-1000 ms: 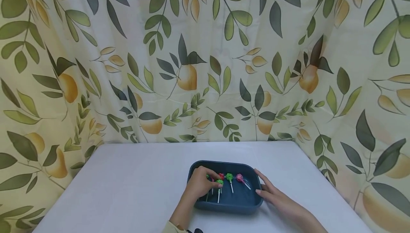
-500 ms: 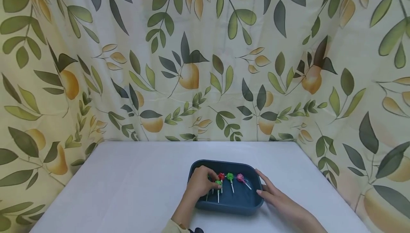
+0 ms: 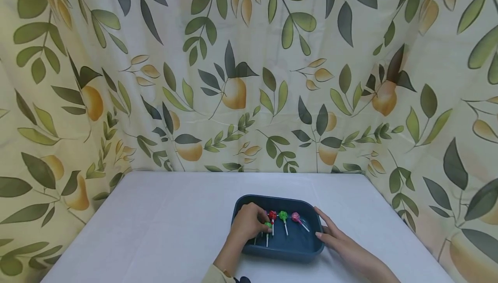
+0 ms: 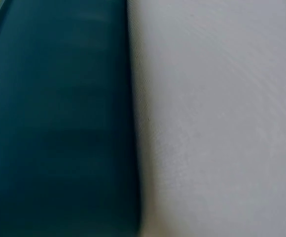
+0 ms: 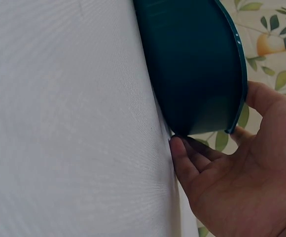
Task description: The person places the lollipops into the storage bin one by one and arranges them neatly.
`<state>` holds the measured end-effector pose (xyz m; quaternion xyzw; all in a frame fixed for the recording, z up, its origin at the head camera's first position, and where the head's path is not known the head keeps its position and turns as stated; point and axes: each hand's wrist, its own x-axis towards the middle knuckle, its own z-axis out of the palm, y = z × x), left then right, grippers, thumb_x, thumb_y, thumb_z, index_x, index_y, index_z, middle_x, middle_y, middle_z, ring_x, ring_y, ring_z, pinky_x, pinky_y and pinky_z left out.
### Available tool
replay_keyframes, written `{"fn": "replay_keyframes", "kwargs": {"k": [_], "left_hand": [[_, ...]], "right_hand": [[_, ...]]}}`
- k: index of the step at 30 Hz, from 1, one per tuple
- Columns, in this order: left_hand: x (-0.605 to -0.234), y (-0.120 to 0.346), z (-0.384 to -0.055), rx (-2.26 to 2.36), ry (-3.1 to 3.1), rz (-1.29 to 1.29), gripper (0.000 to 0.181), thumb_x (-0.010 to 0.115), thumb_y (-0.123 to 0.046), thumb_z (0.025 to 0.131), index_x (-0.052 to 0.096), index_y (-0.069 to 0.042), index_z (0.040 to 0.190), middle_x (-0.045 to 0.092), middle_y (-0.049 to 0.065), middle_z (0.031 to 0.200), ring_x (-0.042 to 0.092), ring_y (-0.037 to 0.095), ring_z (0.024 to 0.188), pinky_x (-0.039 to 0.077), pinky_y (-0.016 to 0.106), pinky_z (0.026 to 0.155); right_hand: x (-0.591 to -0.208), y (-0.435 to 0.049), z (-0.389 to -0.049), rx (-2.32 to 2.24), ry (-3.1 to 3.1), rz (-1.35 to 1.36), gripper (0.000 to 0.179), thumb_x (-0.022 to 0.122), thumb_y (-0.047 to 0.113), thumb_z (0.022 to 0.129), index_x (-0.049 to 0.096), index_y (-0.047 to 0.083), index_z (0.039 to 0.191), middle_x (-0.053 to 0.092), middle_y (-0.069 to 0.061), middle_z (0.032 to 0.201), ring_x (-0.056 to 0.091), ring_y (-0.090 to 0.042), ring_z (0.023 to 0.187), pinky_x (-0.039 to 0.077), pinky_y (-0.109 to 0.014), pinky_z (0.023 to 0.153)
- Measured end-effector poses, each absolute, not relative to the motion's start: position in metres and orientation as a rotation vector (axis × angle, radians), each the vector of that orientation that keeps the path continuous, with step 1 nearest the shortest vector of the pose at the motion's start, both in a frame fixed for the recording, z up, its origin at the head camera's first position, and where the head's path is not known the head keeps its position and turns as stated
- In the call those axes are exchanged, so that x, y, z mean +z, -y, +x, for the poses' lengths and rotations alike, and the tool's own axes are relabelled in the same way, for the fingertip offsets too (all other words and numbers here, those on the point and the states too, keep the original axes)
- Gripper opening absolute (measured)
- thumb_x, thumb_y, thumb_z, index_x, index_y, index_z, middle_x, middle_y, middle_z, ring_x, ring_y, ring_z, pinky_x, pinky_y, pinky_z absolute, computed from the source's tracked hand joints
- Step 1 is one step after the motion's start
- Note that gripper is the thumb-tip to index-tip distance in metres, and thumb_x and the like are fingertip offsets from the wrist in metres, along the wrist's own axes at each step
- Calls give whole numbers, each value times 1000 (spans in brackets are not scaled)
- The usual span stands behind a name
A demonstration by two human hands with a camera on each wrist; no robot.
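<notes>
My left hand reaches over the left side of a dark blue tray, thumb and fingers pinching the head of a green lollipop whose white stick points toward me. Beside it in a row lie a red lollipop, a second green lollipop and a pink lollipop lying aslant. Part of the row is hidden behind the left fingers. My right hand rests against the tray's right end; in the right wrist view its thumb touches the rim and its other fingertips meet the lower edge.
The tray stands on a white-covered table. A curtain with leaves and orange fruit hangs behind it and at both sides. The left wrist view holds just the tray's outer wall and the white cloth.
The left fingers have bent down closer to the thumb at the green lollipop. The head view has shifted a little, while the right hand keeps its place at the tray.
</notes>
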<state>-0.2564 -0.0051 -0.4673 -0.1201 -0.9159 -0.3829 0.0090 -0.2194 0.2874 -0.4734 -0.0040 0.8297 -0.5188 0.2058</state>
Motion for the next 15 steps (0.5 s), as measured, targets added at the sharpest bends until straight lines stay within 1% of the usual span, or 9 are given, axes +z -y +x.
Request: {"fn": "replay_keyframes", "kwargs": {"k": [3, 8, 15], "left_hand": [[-468, 4, -257, -1170, 2879, -370, 17, 95, -12, 73, 80, -16, 78, 69, -9, 78, 61, 11, 76, 55, 39, 73], [-470, 3, -258, -1131, 2906, -379, 18, 96, -13, 71, 79, -17, 77, 72, -6, 84, 63, 13, 81, 56, 41, 76], [-471, 3, -258, -1107, 2908, -387, 19, 97, -15, 71, 79, -18, 77, 72, -7, 84, 63, 13, 80, 56, 40, 74]], "right_hand": [[-474, -286, -220, -1439, -2314, 5, 81, 55, 58, 102, 10, 38, 166, 9, -33, 166, 10, -59, 148, 19, -78, 107], [-475, -287, -220, -1442, -2306, 19, 81, 55, 58, 102, 9, 38, 166, 9, -34, 165, 9, -60, 147, 18, -79, 106], [-476, -287, -221, -1457, -2293, 19, 80, 54, 58, 102, 9, 39, 165, 10, -35, 165, 10, -60, 147, 18, -78, 107]]}}
